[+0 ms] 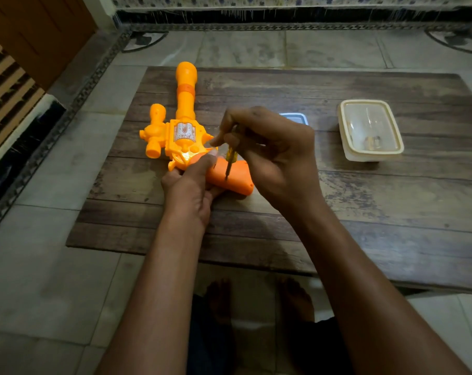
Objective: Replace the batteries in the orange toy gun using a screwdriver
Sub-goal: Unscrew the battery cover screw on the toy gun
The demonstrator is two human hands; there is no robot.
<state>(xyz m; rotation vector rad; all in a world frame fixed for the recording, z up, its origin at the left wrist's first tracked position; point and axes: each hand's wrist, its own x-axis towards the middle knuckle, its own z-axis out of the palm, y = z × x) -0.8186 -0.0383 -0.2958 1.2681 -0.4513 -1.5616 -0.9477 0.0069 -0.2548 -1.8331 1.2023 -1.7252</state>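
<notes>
The orange toy gun point(185, 123) lies flat on the wooden table point(337, 190), barrel pointing away from me. Its darker orange grip point(237, 177) points toward the right. My left hand point(191, 188) holds the gun where the body meets the grip, thumb pressed on top. My right hand point(272, 155) grips a screwdriver point(230, 161) with a yellow handle, held nearly upright. The screwdriver's tip touches the upper face of the grip. The handle's top is hidden inside my fingers.
A cream plastic container point(370, 129) with small items inside stands on the table's right side. A small grey-blue tray point(295, 119) peeks out behind my right hand. The table stands on a tiled floor; my bare feet point(259, 299) show below its near edge.
</notes>
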